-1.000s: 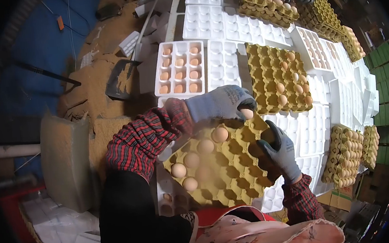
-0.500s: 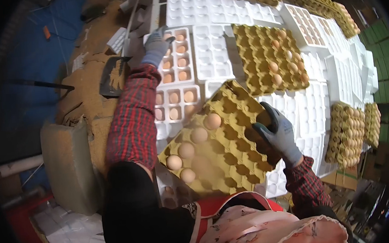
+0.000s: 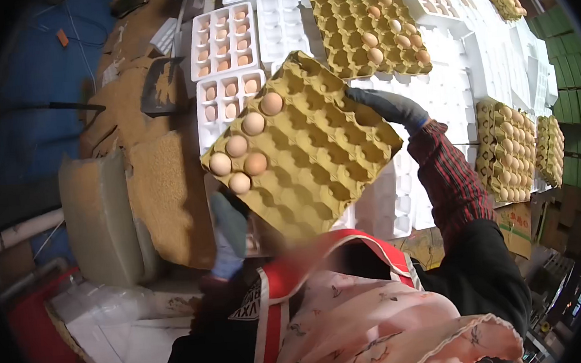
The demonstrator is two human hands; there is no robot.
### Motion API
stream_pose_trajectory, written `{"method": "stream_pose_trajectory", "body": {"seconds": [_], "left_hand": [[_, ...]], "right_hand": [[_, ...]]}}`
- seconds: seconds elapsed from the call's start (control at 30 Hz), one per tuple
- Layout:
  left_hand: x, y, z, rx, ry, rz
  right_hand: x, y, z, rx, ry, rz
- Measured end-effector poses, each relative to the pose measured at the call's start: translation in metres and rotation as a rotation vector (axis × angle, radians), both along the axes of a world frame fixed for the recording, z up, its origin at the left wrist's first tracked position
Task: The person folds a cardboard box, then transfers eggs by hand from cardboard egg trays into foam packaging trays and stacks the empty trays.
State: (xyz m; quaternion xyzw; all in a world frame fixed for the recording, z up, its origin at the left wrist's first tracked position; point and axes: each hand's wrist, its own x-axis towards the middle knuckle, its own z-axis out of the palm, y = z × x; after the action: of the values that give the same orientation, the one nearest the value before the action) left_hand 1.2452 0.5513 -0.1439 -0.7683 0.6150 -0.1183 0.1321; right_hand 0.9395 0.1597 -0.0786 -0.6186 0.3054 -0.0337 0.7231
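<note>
A gloved worker's right hand [image 3: 394,105] grips the rim of a yellow-brown pulp tray [image 3: 301,146], between 2 and 3 o'clock from its middle. Toward 8 o'clock, the left hand [image 3: 228,234] is blurred beside the lower corner; whether its grip is spread or closed cannot be told. Steady handling calls for a level tray, with firm support near the loaded side and no pressure on shells.

Six loose eggs [image 3: 236,145] sit in its cups, clustered between 8 and 11 o'clock. Just beyond, at 10 o'clock, a white compartment tray [image 3: 221,101] carries eggs, partly covered by the pulp tray. Farther off, at 11 o'clock, another white tray [image 3: 214,44] holds eggs in rows, while a second pulp tray [image 3: 336,28] at 1 o'clock bears scattered ones. Toward 3 o'clock, well apart, stands an egg-topped stack [image 3: 487,145].
</note>
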Motion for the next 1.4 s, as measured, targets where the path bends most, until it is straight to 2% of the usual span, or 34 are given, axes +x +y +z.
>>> {"method": "stream_pose_trajectory", "body": {"seconds": [0.03,0.07,0.17,0.23,0.3,0.33,0.37,0.4,0.43,0.47,0.53,0.57,0.63,0.7,0.73,0.77,0.8,0.83,0.9,0.93,0.97,1.0,1.03,1.07,1.1,1.13,1.2,1.23,1.27,1.3,1.33,1.37,1.4], "left_hand": [[-0.029,-0.001,0.018,-0.049,0.261,0.004],[-0.058,-0.002,0.035,-0.1,0.521,0.01],[-0.092,-0.039,0.067,-0.42,1.943,0.268],[-0.09,-0.04,0.021,-0.609,2.092,0.47],[-0.13,-0.067,0.12,-0.696,2.353,0.21],[-0.149,-0.082,0.17,-0.714,2.49,0.071],[-0.151,-0.086,0.16,-0.686,2.516,-0.075],[-0.153,-0.09,0.149,-0.652,2.54,-0.222],[-0.124,-0.079,0.108,-0.499,2.755,0.126],[-0.13,-0.076,0.112,-0.561,2.731,0.156],[-0.14,-0.067,0.121,-0.68,2.675,0.217],[-0.122,-0.061,0.101,-0.615,2.688,0.127],[-0.145,-0.073,0.14,-0.61,2.435,0.3],[-0.153,-0.098,0.116,-0.379,2.96,0.157],[-0.167,-0.107,0.115,-0.38,2.8,0.214],[-0.18,-0.116,0.115,-0.368,2.642,0.272],[-0.193,-0.122,0.117,-0.343,2.548,0.299],[-0.203,-0.131,0.104,-0.325,2.614,0.282],[-0.225,-0.169,0.044,-0.28,2.752,0.218],[-0.236,-0.179,0.015,-0.26,2.816,0.209],[-0.24,-0.179,0.01,-0.251,2.796,0.207],[-0.245,-0.178,0.006,-0.243,2.777,0.205],[-0.249,-0.185,0.01,-0.234,2.684,0.212],[-0.247,-0.183,0.031,0.107,3.151,0.363],[-0.239,-0.177,0.001,-0.286,2.417,0.276],[-0.237,-0.165,0.024,-0.422,1.95,-0.031],[-0.249,-0.142,0.072,-0.475,1.641,-0.115],[-0.251,-0.136,0.083,-0.477,1.822,0.059],[-0.25,-0.116,0.093,-0.451,1.525,0.035],[-0.254,-0.095,0.119,-0.315,1.33,-0.035],[-0.261,-0.081,0.124,-0.299,1.204,-0.13],[-0.267,-0.073,0.129,-0.269,1.079,-0.228],[-0.266,-0.076,0.136,-0.267,0.873,-0.347]], "right_hand": [[0.0,-0.002,-0.004,0.172,-0.044,-0.039],[0.002,0.003,0.006,0.212,-0.03,-0.077],[0.001,0.02,0.018,0.236,-0.082,-0.173],[-0.003,0.02,0.004,0.128,-0.201,-0.152],[0.002,0.026,-0.005,0.342,-0.327,-0.186],[0.01,0.025,-0.013,0.181,-0.254,-0.14],[0.008,0.014,-0.011,0.024,-0.158,-0.116],[-0.015,0.023,0.014,-0.086,-0.162,-0.033],[-0.028,0.052,0.085,-0.102,-0.043,-0.096],[-0.042,0.082,0.158,-0.109,0.074,-0.157],[-0.07,0.081,0.115,-0.127,-0.237,-0.113],[-0.086,0.091,0.114,-0.254,-0.289,-0.147],[-0.118,0.11,0.109,-0.449,-0.346,-0.255],[-0.156,0.124,0.096,-0.497,-0.299,-0.38],[-0.177,0.129,0.085,-0.477,-0.244,-0.435],[-0.187,0.151,0.128,-0.15,-0.175,-0.584],[-0.203,0.149,0.113,-0.161,-0.142,-0.618],[-0.22,0.143,0.088,-0.172,-0.105,-0.651],[-0.249,0.137,0.065,-0.147,-0.083,-0.732],[-0.27,0.133,0.043,-0.263,-0.065,-0.675],[-0.291,0.13,0.022,-0.379,-0.047,-0.625],[-0.296,0.127,0.018,-0.3,0.017,-0.647],[-0.311,0.12,-0.014,-0.371,0.011,-0.593],[-0.315,0.12,-0.021,-0.388,0.035,-0.563],[-0.315,0.122,-0.02,-0.428,0.094,-0.526],[-0.333,0.113,-0.046,-0.98,-0.075,-0.315],[-0.295,0.119,0.016,-0.411,0.05,-0.744],[-0.284,0.126,0.034,-0.388,0.161,-0.961],[-0.285,0.136,0.044,-0.789,0.219,-0.885],[-0.284,0.141,0.055,-1.201,0.249,-0.789],[-0.266,0.159,0.078,-1.086,0.048,-0.731],[-0.257,0.166,0.08,-1.024,-0.06,-0.562],[-0.243,0.168,0.083,-1.116,0.0,-0.474]]}}
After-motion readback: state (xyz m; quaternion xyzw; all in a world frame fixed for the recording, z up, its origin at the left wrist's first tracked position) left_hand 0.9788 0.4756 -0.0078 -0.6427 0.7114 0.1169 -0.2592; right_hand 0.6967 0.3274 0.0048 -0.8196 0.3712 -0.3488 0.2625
